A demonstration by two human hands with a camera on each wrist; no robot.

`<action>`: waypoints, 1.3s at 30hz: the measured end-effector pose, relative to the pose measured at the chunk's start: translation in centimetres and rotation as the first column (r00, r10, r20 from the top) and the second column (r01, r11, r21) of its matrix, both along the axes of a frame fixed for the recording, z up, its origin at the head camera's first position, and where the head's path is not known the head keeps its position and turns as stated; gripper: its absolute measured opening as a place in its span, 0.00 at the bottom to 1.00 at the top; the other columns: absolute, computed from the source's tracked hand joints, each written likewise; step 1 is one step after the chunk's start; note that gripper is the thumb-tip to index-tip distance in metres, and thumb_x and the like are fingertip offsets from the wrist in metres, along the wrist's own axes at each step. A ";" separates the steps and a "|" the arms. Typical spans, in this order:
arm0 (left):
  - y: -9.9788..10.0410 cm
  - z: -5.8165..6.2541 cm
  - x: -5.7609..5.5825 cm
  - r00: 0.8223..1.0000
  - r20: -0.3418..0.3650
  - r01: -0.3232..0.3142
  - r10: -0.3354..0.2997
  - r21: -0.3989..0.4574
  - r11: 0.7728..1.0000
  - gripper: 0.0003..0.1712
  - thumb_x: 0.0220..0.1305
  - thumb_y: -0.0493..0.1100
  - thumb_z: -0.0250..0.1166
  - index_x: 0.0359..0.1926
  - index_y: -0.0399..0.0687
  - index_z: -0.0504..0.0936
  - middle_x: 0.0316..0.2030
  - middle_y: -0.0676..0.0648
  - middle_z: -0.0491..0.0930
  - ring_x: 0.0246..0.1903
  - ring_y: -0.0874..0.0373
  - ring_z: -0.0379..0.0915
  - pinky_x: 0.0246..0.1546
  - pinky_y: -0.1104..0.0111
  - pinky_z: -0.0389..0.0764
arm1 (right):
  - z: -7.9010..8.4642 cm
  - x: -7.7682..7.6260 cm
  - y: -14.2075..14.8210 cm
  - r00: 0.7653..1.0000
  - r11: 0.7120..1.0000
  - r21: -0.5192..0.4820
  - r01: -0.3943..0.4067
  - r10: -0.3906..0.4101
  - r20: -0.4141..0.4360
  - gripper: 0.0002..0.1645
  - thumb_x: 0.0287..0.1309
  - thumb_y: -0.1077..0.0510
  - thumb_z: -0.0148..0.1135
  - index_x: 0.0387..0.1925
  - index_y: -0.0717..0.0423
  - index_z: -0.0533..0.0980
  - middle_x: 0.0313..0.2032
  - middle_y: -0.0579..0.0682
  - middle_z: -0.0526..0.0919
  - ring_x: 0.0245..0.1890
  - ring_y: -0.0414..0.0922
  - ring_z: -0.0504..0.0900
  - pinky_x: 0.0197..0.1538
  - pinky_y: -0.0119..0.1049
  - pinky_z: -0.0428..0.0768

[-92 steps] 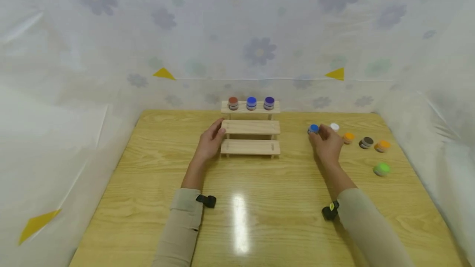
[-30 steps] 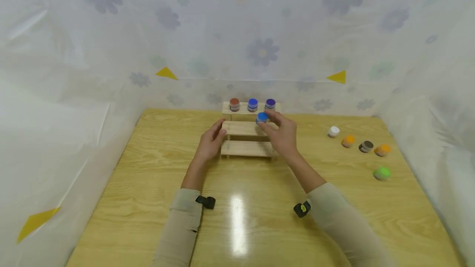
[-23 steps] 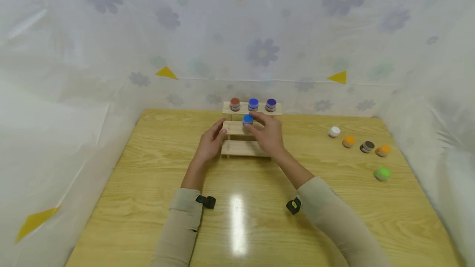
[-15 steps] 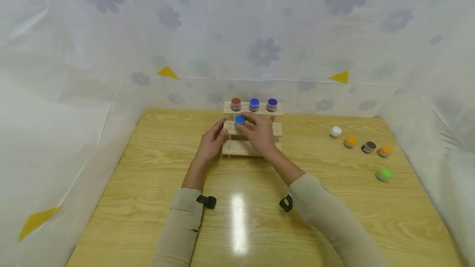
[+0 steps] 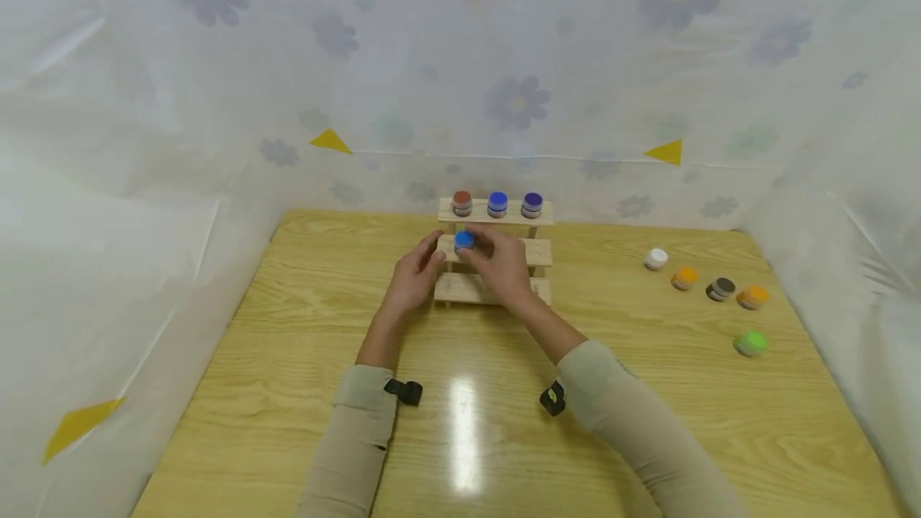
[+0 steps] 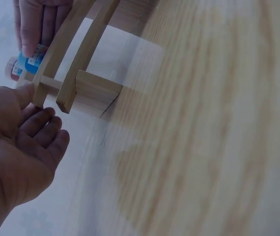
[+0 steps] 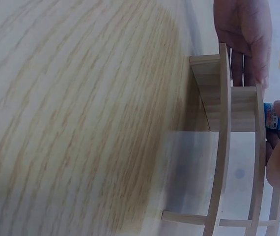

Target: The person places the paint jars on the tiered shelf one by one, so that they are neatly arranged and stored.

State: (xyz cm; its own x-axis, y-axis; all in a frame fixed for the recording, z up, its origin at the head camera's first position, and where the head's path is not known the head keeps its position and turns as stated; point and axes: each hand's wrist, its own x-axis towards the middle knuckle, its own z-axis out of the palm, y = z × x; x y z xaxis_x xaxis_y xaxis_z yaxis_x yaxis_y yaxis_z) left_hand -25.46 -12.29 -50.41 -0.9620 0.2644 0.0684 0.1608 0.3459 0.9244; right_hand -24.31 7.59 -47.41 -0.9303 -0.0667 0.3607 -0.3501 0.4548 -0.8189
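A three-tier wooden display rack stands at the back middle of the table. My left hand holds the left end of its middle tier, thumb on the tier and fingers spread around the end, as the left wrist view also shows. Between thumb and fingers my right hand pinches a small paint jar with a light-blue lid, upright on the left part of the middle tier. Along the top tier stand a brown-lidded jar, a blue-lidded jar and a purple-lidded jar.
On the table's right side stand a white-lidded jar, an orange-lidded jar, a black-lidded jar, another orange-lidded jar and a green-lidded jar. A flowered sheet hangs behind the table.
My right hand has carried the light-blue-lidded jar from the table's right side to the rack's middle tier, sliding leftward to its left part. My left hand has stayed at the rack's end.
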 end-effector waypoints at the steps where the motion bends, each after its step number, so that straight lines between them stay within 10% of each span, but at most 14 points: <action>1: 0.0 0.0 0.0 1.000 0.001 0.000 0.000 0.002 1.000 0.32 0.85 0.52 0.53 0.83 0.50 0.62 0.79 0.41 0.64 0.76 0.44 0.63 0.75 0.50 0.69 | -0.1 0.0 0.0 1.000 1.000 0.005 0.001 -0.001 -0.001 0.26 0.65 0.58 0.76 0.63 0.56 0.83 0.58 0.56 0.87 0.57 0.49 0.87 0.60 0.43 0.86; 26: 0.3 -0.1 -0.2 1.000 -0.006 -0.016 0.016 -0.027 1.000 0.31 0.85 0.52 0.53 0.82 0.55 0.63 0.79 0.43 0.64 0.77 0.47 0.62 0.77 0.55 0.66 | -0.6 3.3 4.1 0.999 0.986 -0.165 0.040 -0.035 0.032 0.25 0.64 0.60 0.76 0.61 0.59 0.83 0.57 0.60 0.87 0.57 0.52 0.87 0.58 0.38 0.86; 39: 0.1 -0.3 -0.1 1.000 0.004 -0.018 0.018 -0.020 1.000 0.31 0.85 0.53 0.53 0.82 0.56 0.63 0.79 0.44 0.64 0.77 0.46 0.62 0.77 0.54 0.65 | -0.7 6.9 9.2 0.992 0.949 -0.287 0.130 -0.126 0.033 0.24 0.64 0.67 0.74 0.60 0.70 0.81 0.56 0.70 0.85 0.61 0.63 0.83 0.68 0.55 0.78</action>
State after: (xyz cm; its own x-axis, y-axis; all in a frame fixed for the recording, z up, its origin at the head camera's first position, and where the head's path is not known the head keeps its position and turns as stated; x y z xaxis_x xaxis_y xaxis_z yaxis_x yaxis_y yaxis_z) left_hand -25.52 -12.18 -50.69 -0.9669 0.2482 0.0594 0.1506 0.3666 0.9181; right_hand -17.37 16.76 -48.16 -0.9294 0.1579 0.3335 -0.2918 0.2386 -0.9262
